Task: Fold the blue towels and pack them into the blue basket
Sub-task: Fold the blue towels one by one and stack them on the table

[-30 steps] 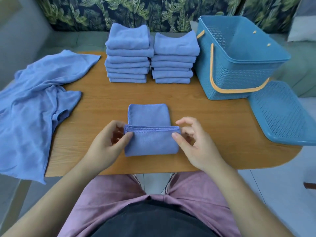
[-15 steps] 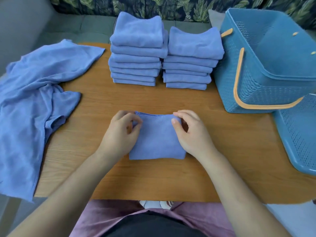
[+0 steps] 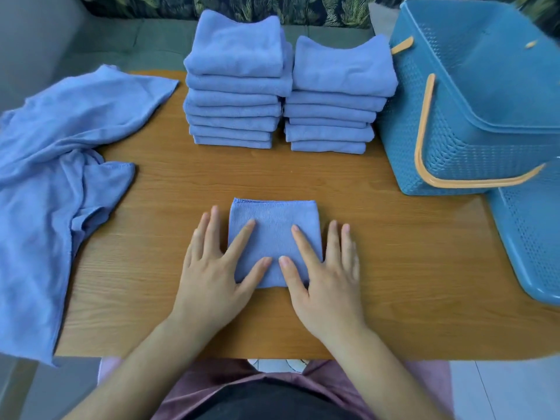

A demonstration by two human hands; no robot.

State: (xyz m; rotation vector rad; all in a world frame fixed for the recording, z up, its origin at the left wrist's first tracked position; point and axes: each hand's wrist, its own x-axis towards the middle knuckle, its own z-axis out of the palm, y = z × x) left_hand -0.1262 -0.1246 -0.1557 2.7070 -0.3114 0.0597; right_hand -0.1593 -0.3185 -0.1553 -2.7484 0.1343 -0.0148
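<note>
Basket: blue basket (image 3: 472, 140) at 2 o'clock; towel stacks (image 3: 236, 110) beside it, at 12.
Hands: our left hand (image 3: 212, 277) and right hand (image 3: 327, 280) lie flat, fingers straight, pressing the folded towel (image 3: 274, 219) at 6.

You find nothing to read here. No lettering, label, brand mark or number shows on the folded towel (image 3: 274, 219) near you, on the far left stack (image 3: 236, 86) or the far right stack (image 3: 336, 95) of folded towels, on the loose towels (image 3: 60, 147) at the left, on the blue basket (image 3: 454, 140) at the far right, on the lid (image 3: 530, 237) just in front of it, or on the wooden table (image 3: 394, 268).
</note>
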